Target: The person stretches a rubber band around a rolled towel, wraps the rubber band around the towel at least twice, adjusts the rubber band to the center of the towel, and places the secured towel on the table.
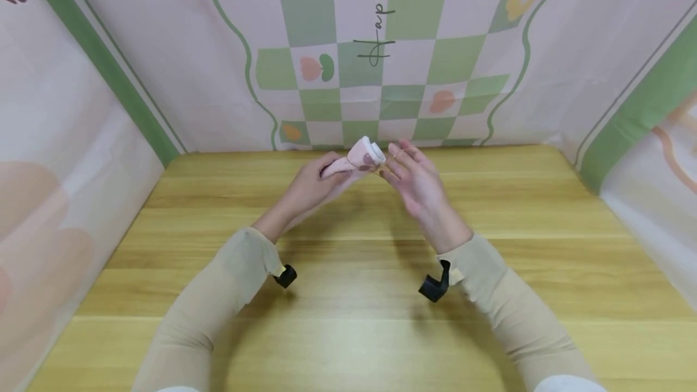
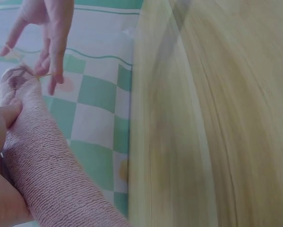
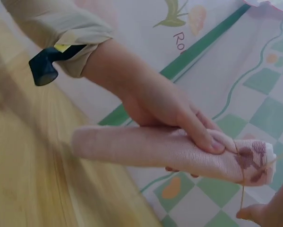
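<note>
A pink rolled towel with a mauve pattern and a white edge at one end is held above the table. My left hand grips the roll, its thumb pressing along the side in the right wrist view. Around the roll near its patterned end runs a thin yellowish rubber band. My right hand is just off that end with its fingers spread and mostly straight. The band is stretched out from the towel to those fingertips, as the left wrist view also shows.
Below both hands lies a wood-grain table. Printed cloth with green checks hangs behind its far edge, and more cloth stands at both sides. Black wrist-camera mounts stick out from the sleeves.
</note>
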`<state>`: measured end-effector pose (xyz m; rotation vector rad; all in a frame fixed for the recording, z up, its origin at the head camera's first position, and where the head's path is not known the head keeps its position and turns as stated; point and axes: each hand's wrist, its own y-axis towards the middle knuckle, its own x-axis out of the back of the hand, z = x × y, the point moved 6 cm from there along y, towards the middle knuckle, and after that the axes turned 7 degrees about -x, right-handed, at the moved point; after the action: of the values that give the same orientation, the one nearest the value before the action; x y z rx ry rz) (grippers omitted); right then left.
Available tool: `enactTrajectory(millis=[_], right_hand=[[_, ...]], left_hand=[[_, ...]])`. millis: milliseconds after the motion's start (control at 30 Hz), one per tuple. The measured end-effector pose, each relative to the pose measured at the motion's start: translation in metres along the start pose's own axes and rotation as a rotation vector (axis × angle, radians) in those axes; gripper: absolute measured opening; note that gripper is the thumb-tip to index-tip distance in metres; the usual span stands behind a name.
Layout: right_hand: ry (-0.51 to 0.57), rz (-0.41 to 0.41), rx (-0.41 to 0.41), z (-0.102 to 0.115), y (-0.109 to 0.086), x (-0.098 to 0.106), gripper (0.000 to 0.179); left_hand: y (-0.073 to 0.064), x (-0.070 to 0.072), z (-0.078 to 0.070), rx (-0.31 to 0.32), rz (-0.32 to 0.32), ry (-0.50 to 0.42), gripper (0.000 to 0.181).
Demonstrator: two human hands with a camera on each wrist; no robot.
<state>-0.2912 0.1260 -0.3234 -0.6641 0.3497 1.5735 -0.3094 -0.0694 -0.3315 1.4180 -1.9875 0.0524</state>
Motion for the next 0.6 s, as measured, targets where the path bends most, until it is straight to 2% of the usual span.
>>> enactTrajectory(millis=[167, 400, 600], right_hand=[[-0.074, 0.044, -0.049, -0.005, 0.002, 0.004, 0.036], [-0.195, 0.179, -0.136, -0.011, 0.004, 0.005, 0.064], [-0.237, 0.21, -0.191, -0.017, 0.006, 0.001, 0.057]], left_hand=[[-0.001, -0.001, 0.001, 0.014, 0.026, 0.027, 0.024], [-0.004, -0.001, 0.0, -0.019, 0.072, 0.062, 0.027], [-0.007, -0.003, -0.006, -0.031, 0.129, 0.116, 0.024]])
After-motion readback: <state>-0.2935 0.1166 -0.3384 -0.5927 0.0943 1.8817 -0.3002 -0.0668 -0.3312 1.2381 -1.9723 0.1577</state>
